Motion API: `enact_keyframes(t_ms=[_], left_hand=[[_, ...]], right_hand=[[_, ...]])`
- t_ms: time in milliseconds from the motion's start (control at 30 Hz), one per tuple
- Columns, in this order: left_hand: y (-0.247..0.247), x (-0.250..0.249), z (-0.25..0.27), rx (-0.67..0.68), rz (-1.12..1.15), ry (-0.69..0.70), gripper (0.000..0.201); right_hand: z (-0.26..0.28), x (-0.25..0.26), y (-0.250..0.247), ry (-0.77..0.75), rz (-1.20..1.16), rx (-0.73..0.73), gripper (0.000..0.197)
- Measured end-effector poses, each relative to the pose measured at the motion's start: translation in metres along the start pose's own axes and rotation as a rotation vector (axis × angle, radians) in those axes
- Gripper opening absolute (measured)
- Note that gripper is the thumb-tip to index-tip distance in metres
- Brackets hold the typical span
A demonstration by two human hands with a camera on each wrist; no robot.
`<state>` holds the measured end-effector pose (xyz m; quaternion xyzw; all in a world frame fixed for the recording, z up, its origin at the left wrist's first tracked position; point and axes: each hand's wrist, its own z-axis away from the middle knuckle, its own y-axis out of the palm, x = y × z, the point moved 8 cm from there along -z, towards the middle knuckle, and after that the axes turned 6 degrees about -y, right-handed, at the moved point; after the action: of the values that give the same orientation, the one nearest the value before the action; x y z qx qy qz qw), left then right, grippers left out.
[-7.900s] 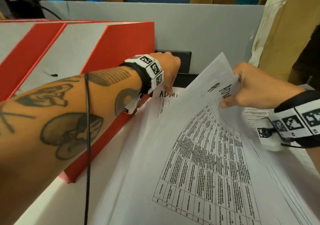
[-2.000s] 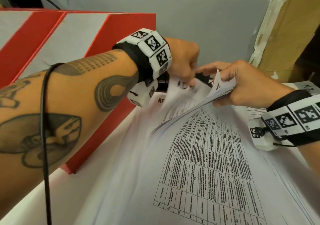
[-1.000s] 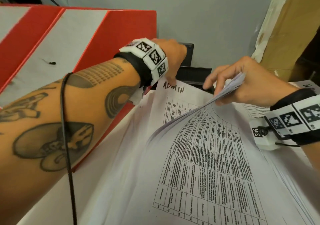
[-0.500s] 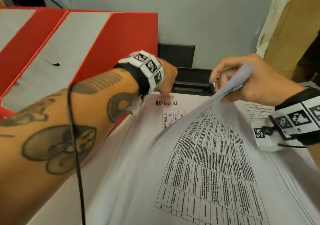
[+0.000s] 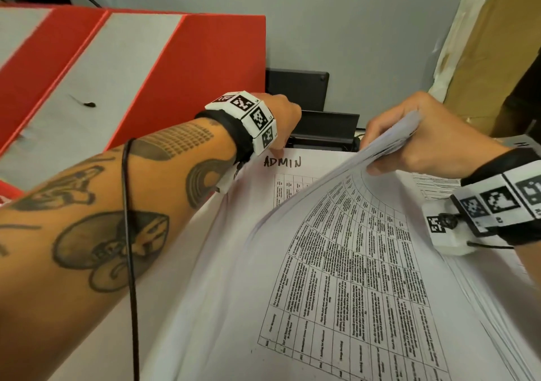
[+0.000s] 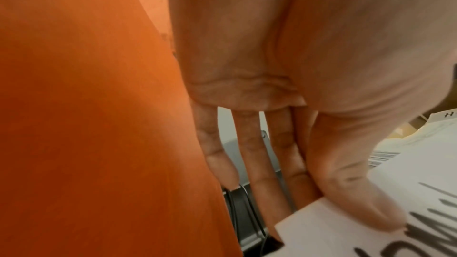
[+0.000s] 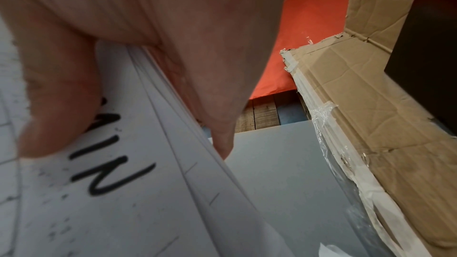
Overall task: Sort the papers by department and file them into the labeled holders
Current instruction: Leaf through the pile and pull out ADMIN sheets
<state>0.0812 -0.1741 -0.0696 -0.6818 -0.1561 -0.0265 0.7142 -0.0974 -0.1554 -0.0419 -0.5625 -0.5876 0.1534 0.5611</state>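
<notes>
A stack of printed papers lies in front of me. My right hand grips a bundle of upper sheets and holds their far edge bent up. In the right wrist view the bundle sits between the thumb and fingers of my right hand. Beneath lies a sheet with ADMIN handwritten on it. My left hand pinches that sheet's top left corner. In the left wrist view my left hand has its thumb on the ADMIN sheet, and the fingers reach behind its edge.
A black holder stands just beyond the papers against the grey partition. A large red and grey box fills the left side. A taped cardboard box rises at the right. Another sheet marked H lies at the far right.
My left hand has come down from the lifted sheets and taken the ADMIN sheet's corner. My right hand keeps the bundle raised.
</notes>
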Motion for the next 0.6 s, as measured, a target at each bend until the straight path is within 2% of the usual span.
enact_keyframes(t_ms=[67,167,233,267,333,400,500,600], left_hand=[[-0.013,0.001,0.003,-0.055,-0.06,-0.017,0.042],[-0.035,-0.003,0.014,-0.127,-0.128,-0.002,0.057],[-0.05,-0.006,0.019,-0.155,-0.114,0.013,0.052],[-0.055,-0.01,0.02,-0.138,-0.071,0.053,0.043],[-0.064,-0.022,0.023,-0.062,0.059,0.176,0.019],[-0.076,-0.028,0.031,-0.024,0.232,0.268,0.012],[-0.091,-0.029,0.038,-0.021,0.555,0.331,0.022],[-0.091,-0.015,0.032,-0.056,0.861,0.265,0.041]], right_hand=[[0.0,0.002,0.0,-0.011,-0.012,0.006,0.029],[0.001,0.002,0.002,-0.021,-0.042,0.024,0.026],[0.0,0.003,0.004,-0.031,-0.058,0.02,0.024],[0.0,0.002,0.005,-0.031,-0.056,0.018,0.022],[-0.001,0.001,0.007,-0.03,-0.044,0.016,0.019],[-0.002,0.0,0.008,-0.031,-0.019,0.015,0.019],[-0.002,-0.003,0.003,-0.001,0.008,-0.049,0.027],[-0.002,-0.01,-0.007,0.01,-0.032,-0.138,0.052]])
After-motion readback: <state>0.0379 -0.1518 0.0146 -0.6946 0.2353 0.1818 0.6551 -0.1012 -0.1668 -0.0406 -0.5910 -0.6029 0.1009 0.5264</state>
